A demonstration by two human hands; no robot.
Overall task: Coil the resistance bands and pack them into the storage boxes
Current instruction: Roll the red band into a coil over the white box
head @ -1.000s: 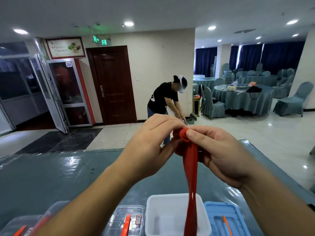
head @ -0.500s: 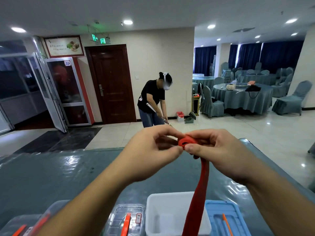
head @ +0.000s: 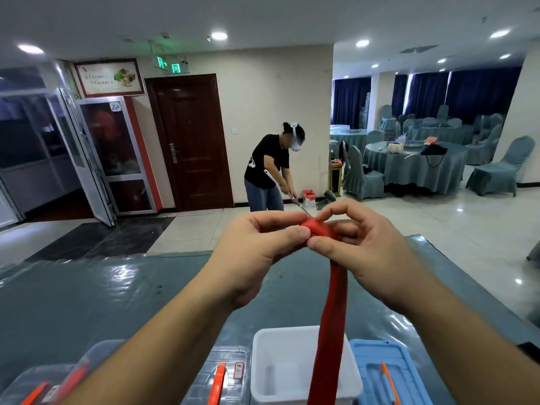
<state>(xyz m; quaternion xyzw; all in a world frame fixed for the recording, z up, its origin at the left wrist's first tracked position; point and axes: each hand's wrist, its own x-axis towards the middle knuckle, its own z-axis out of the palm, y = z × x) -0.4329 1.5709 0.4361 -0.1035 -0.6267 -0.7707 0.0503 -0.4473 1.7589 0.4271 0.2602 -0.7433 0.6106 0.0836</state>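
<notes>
- White box (head: 263, 361) at 6 o'clock: nothing visible inside, red band (head: 330, 317) hanging before it.
- Left hand (head: 251, 255), right hand (head: 368, 255): each grip pinches band's coiled end.
- Blue lid (head: 377, 372) at 5 o'clock.

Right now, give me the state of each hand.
Left hand: pinching the rolled end of the red band.
Right hand: pinching the same roll, the rest hanging down.

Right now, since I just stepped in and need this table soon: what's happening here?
A person is rolling up a red resistance band: the left hand and right hand both pinch its small coiled end, and the rest hangs down over an open white box on the table.
</notes>
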